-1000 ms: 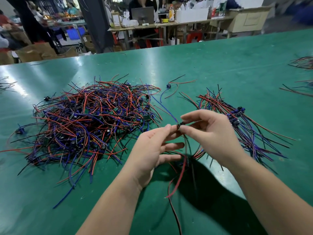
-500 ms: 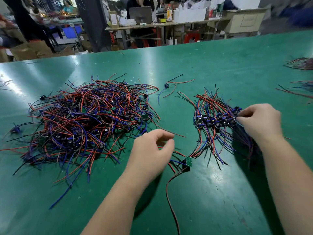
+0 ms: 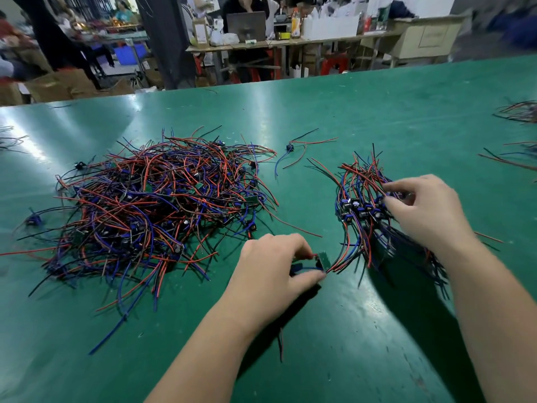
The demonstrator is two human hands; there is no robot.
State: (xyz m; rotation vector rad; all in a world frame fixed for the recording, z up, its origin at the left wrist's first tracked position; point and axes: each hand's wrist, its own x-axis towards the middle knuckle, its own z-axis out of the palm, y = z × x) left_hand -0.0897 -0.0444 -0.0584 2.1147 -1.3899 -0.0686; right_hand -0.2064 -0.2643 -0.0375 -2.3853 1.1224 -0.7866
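Note:
A big tangled heap of red, blue and black wired parts (image 3: 151, 210) lies on the green table (image 3: 334, 117) at the left. A smaller, neater bundle of the same wired parts (image 3: 360, 205) lies at the right. My left hand (image 3: 273, 274) pinches a small green circuit board with wires (image 3: 323, 259) just above the table, between the two piles. My right hand (image 3: 427, 210) rests on the right side of the small bundle, thumb and forefinger curled at its wires.
One loose wired part (image 3: 290, 148) lies behind the piles. More wire clusters (image 3: 520, 112) lie at the table's right edge. Beyond the far edge stand cluttered workbenches, cardboard boxes and a person at a laptop (image 3: 247, 24).
My hands, joined over one part a second ago, have separated. My right hand went right onto the small bundle. My left hand dropped toward the table and now pinches the green board.

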